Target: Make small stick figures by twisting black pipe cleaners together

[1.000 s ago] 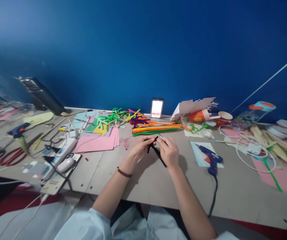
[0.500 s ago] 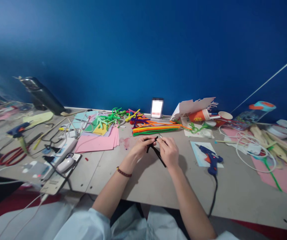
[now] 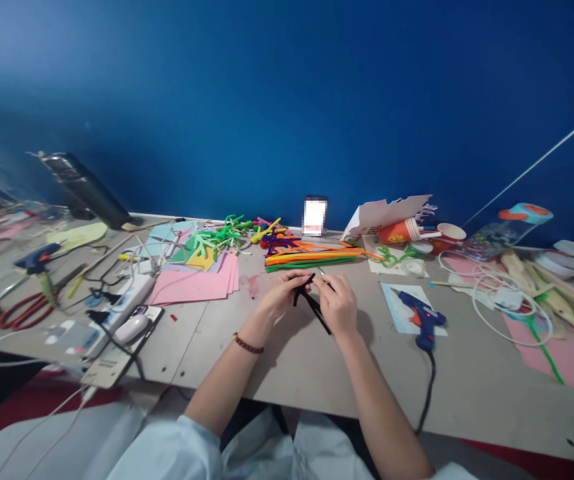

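Both my hands meet over the middle of the grey table [image 3: 277, 360]. My left hand [image 3: 283, 295] pinches the upper end of a black pipe cleaner [image 3: 311, 303], fingers closed on it. My right hand [image 3: 337, 303] grips the same black pipe cleaner, whose lower end sticks out below the palm. A beaded bracelet [image 3: 247, 345] circles my left wrist. Just behind the hands lies a bundle of orange and green pipe cleaners [image 3: 311, 257].
A blue glue gun [image 3: 419, 315] rests on paper to the right, its cord running off the front edge. Pink paper sheets [image 3: 194, 285] and twisted coloured pipe cleaners [image 3: 234, 233] lie left. Red scissors [image 3: 19, 312], a power strip [image 3: 124, 300], cups [image 3: 407, 231] and cables [image 3: 504, 300] crowd both sides.
My hands have stayed almost still, with only small finger shifts on the black pipe cleaner. At the far left edge another person's hand has come in beside the red scissors.
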{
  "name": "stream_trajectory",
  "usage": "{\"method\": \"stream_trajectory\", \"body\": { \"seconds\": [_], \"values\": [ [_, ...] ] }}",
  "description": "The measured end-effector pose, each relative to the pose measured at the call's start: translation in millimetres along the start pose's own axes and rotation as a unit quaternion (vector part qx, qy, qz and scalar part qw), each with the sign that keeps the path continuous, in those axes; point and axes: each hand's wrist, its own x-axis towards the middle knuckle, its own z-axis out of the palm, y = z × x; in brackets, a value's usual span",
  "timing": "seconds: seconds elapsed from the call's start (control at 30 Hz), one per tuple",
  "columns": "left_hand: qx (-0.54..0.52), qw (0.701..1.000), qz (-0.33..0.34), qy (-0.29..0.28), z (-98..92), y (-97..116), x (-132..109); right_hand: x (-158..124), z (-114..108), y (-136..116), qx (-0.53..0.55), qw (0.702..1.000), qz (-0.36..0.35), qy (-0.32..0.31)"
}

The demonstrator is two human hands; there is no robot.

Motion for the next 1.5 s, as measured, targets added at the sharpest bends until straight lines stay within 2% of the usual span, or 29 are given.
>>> {"method": "stream_trajectory", "body": {
  "seconds": [0.33,1.5],
  "values": [
    [-0.008,0.999,0.017,-0.029,-4.0,-3.7,0.7,2.1,-1.9,-0.6,-0.005,1.0,-0.014,0.009],
    [0.003,0.999,0.023,-0.042,-3.5,-2.4,-0.9,1.9,-3.9,0.2,0.011,1.0,-0.009,0.003]
  ]
}}
